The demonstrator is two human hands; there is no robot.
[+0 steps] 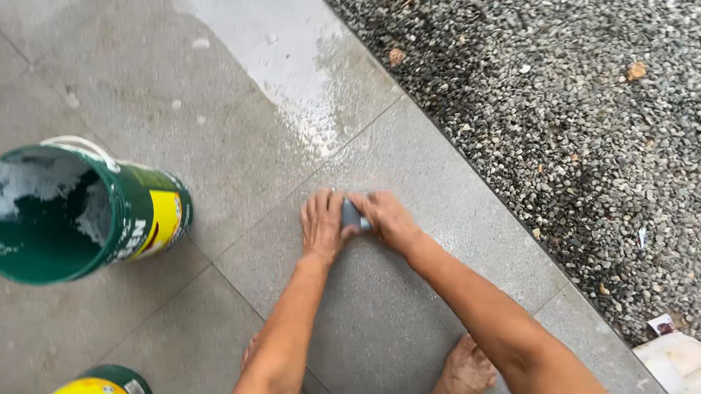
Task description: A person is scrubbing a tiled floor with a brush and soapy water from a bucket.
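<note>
Both hands are pressing a small grey block onto the grey stone-look floor tiles (386,328).
On the wet sheen the left hand (321,225) and right hand (390,219), fingers pinching the block (351,216), may be slipping; dark gravel (581,119) and an open green bucket (63,211) are flanking them.

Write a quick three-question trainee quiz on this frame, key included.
1. True or false: both hands press on the small grey block.
2. The open green bucket stands on which side of the left hand? A) the person's left B) the person's right C) on the gravel
3. What borders the grey floor tiles on the person's right?

Key: 1 true. 2 A. 3 A gravel strip; the right hand is the nearer one to it.
</note>
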